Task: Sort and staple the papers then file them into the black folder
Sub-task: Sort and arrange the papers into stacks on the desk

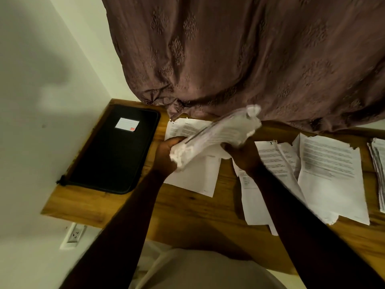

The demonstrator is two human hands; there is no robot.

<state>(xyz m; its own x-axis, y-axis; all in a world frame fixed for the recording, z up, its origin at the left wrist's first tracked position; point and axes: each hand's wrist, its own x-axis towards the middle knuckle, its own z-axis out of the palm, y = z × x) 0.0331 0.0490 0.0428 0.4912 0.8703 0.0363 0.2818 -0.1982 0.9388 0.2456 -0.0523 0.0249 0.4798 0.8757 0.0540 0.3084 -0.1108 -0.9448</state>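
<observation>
Above the wooden desk I hold a thick, blurred bundle of white papers with ragged corners. My left hand grips its near-left corner and my right hand grips its lower edge from beneath. The black zip folder with a white label lies shut at the desk's left end. Under the bundle rests a printed sheet. Right of my hands lie more printed sheets, partly overlapped, some hidden by my right forearm. No stapler is in view.
A brown patterned curtain hangs over the desk's back edge. Another stack of papers sits at the far right edge. A white wall bounds the left, with a power socket below the desk.
</observation>
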